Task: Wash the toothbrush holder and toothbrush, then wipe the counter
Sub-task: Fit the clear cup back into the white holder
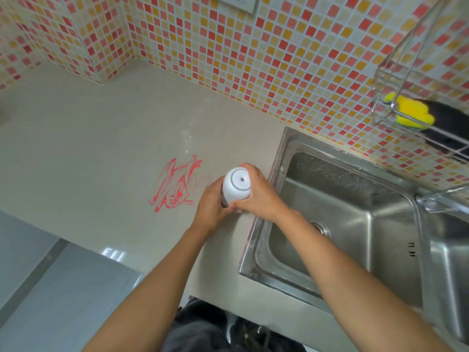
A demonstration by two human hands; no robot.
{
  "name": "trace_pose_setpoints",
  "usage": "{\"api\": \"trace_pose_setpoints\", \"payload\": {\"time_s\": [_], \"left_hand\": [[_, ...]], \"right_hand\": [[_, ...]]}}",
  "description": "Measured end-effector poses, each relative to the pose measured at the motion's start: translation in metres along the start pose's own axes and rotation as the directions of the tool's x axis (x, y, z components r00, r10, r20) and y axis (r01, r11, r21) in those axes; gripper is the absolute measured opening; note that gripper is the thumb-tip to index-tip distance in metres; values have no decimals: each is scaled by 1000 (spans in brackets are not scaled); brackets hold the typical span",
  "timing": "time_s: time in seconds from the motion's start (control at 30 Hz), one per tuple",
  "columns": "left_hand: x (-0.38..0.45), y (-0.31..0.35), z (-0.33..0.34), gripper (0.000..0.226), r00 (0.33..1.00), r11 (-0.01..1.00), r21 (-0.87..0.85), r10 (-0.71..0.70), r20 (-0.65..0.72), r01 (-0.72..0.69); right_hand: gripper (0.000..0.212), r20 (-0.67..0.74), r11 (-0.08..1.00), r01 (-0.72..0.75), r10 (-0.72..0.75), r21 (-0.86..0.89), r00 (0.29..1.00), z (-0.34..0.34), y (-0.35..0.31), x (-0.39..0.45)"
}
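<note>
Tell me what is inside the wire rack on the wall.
The wire rack holds a yellow sponge with something black beside it. What the black item is cannot be told, and the frame edge cuts off the rest of the rack.

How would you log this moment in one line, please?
both hands: left hand, right hand grip white holder | over counter | red smear unwiped

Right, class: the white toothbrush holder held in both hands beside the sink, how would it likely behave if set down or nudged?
The toothbrush holder looks like rigid, smooth plastic, so it probably keeps its shape but may slip when wet. It seems tall and rounded, so a nudge could tip it, and it might then roll. Both the left hand and right hand grip it.
</note>
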State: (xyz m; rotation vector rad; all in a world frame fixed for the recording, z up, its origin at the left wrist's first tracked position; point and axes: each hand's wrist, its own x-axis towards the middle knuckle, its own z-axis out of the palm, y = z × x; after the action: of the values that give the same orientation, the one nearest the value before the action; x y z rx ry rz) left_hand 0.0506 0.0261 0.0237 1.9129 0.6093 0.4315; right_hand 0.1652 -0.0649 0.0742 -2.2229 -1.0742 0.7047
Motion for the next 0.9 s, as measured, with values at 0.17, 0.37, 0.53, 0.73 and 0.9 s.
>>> {"api": "trace_pose_setpoints", "payload": {"time_s": [0.17,0.37,0.53,0.73,0.9], "left_hand": [[-2,11,-14,86,983,992,88,-107,151,95],[7,52,-40,87,968,929,285,-249,16,234],[26,127,-5,76,990,913,401,114,-84,-72],[63,238,94,70,854,656,563,480,201,-502],[99,274,159,79,839,424,743,423,343,-518]], "right_hand": [[133,82,998,-22,27,-53,996,-13,-10,-12],[88,-400,995,63,-91,-83,912,-78,-7,-53],[54,-749,982,96,-187,-164,635,-169,20,-86],[40,-888,987,-100,-67,-126,456,-285,63,-97],[77,-623,876,-475,325,-87,712,-347,96,-73]]}}
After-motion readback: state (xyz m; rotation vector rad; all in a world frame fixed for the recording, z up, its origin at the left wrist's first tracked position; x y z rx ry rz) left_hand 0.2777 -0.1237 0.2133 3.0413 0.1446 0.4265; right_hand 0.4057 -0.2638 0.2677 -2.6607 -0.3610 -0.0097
